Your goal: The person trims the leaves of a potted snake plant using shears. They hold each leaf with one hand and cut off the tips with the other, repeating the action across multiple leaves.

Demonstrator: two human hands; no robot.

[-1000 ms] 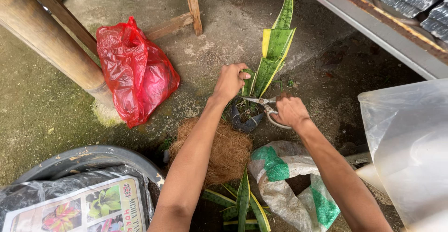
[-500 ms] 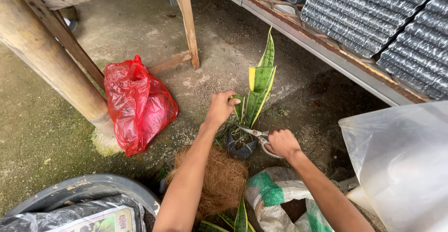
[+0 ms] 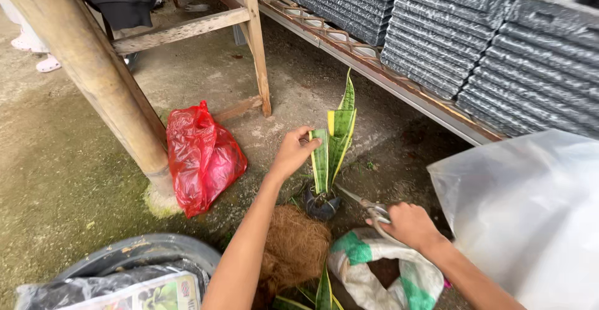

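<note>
Fingers [image 3: 304, 143] of left hand [image 3: 292, 154] pinching leaf [image 3: 320, 160] above pot [image 3: 321, 205]; right hand [image 3: 409, 224] closed on scissors [image 3: 368, 205], blades at plant base.

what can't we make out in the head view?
- Scissors: handles hidden inside the right hand; blade tips lost behind the plant's leaves.
- Pot: its contents hidden by the leaves.
- White woven sack: cut off by the bottom edge.
- Left hand: fingertips hidden behind a leaf.
</note>
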